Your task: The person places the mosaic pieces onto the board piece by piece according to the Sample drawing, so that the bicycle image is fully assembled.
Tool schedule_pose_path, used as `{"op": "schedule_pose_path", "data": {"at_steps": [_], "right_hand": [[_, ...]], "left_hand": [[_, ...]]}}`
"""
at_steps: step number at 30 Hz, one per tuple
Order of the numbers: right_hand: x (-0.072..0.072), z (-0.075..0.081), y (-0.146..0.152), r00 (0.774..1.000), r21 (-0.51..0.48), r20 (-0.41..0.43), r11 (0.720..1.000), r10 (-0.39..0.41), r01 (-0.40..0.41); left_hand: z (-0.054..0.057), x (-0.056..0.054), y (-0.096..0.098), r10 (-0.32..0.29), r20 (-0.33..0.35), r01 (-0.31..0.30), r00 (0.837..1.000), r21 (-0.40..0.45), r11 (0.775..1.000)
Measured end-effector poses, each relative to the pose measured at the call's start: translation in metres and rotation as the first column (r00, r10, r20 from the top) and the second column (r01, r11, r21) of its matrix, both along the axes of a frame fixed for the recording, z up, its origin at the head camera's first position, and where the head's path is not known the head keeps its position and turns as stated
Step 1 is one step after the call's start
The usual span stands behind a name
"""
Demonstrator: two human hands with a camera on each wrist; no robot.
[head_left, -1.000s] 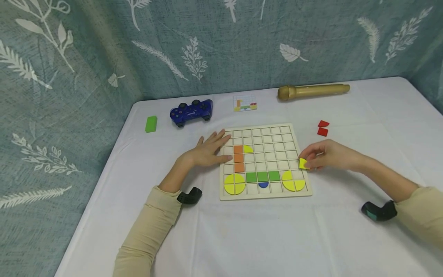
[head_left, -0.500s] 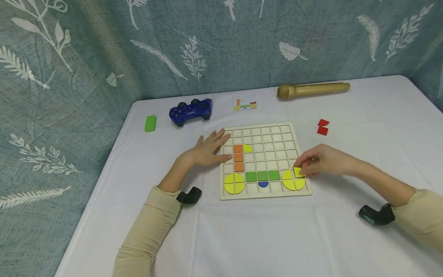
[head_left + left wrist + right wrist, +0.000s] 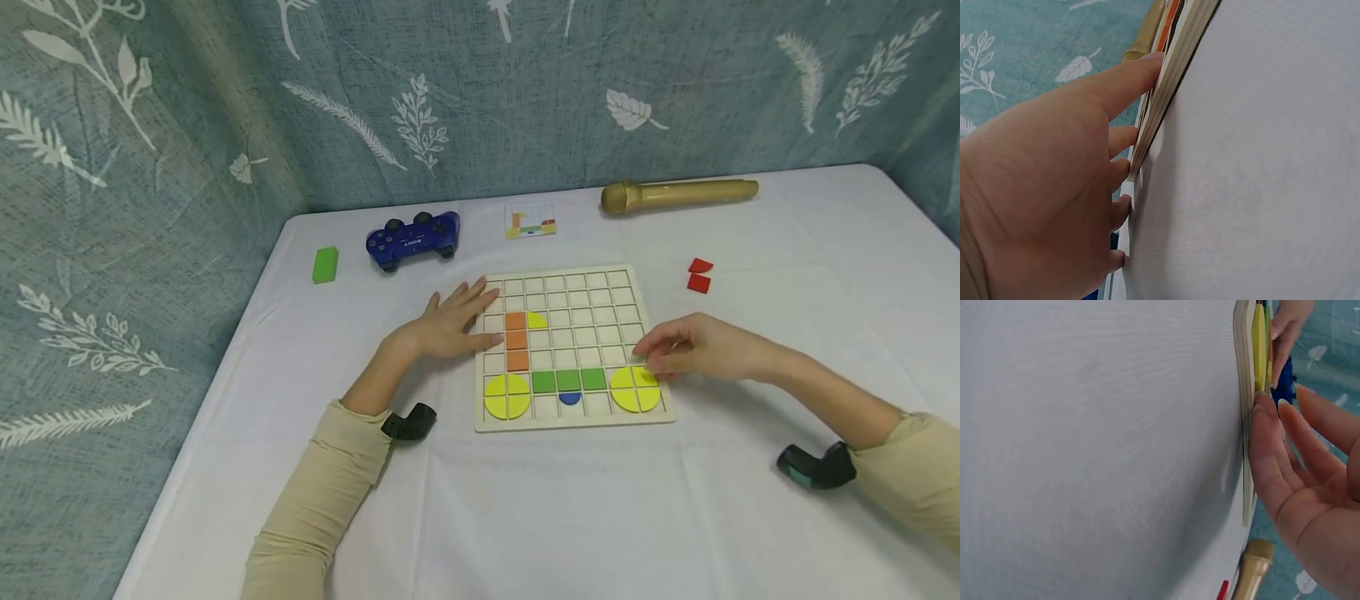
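Observation:
A pale wooden grid board (image 3: 592,342) lies on the white cloth. On it sit orange squares (image 3: 517,340), green squares (image 3: 568,380), a blue half-round piece (image 3: 570,399), a yellow quarter-round piece (image 3: 537,320) and two yellow circles of quarter pieces, one at left (image 3: 507,397) and one at right (image 3: 634,395). My left hand (image 3: 447,327) rests spread on the board's left edge, its thumb and fingertips over the rim. My right hand (image 3: 693,348) is at the right edge, with a fingertip on the right circle's upper right quarter; in the right wrist view its other fingertips stand apart, nothing between them.
Two red pieces (image 3: 699,283) lie to the right of the board. Behind it are a pattern card (image 3: 531,221), a blue game controller (image 3: 414,240) and a gold microphone (image 3: 679,197). A green block (image 3: 326,265) is at far left. A patterned curtain (image 3: 525,100) hangs behind.
My right hand has carried a yellow quarter piece left onto the board, into the right circle's open corner, and its grip has loosened. The left hand has stayed on the board's edge.

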State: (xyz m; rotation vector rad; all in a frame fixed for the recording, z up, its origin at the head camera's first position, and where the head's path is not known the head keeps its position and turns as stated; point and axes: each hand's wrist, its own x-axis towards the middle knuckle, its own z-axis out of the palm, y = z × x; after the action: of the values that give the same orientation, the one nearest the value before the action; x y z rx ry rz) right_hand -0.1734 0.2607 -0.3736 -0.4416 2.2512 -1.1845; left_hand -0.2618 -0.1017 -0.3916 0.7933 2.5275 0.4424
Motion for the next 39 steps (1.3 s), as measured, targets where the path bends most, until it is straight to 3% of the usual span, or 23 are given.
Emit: {"op": "schedule_pose_path", "data": {"at_steps": [5, 16, 22, 32, 39], "right_hand": [[-0.003, -0.001, 0.004, 0.999, -0.033, 0.048, 0.999, 0.006, -0.005], [-0.011, -0.002, 0.024, 0.987, -0.038, 0.139, 0.996, -0.081, 0.087], [-0.018, -0.001, 0.036, 0.990, 0.005, 0.116, 0.997, -0.076, 0.076], [-0.040, 0.003, 0.086, 0.979, 0.110, 0.073, 0.977, -0.191, 0.183], [-0.052, 0.004, 0.103, 0.969, 0.165, 0.031, 0.957, -0.247, 0.239]], "left_hand": [[0.000, 0.000, 0.000, 0.004, 0.003, -0.004, 1.000, -0.002, 1.000], [0.000, -0.001, 0.000, -0.008, -0.002, 0.008, 1.000, 0.000, 1.000], [0.000, -0.001, -0.001, -0.004, -0.005, 0.004, 1.000, 0.002, 1.000], [0.001, 0.001, 0.000, -0.007, -0.012, 0.007, 1.000, -0.007, 1.000], [0.001, 0.002, 0.000, -0.002, -0.016, 0.002, 1.000, -0.003, 1.000]]}}
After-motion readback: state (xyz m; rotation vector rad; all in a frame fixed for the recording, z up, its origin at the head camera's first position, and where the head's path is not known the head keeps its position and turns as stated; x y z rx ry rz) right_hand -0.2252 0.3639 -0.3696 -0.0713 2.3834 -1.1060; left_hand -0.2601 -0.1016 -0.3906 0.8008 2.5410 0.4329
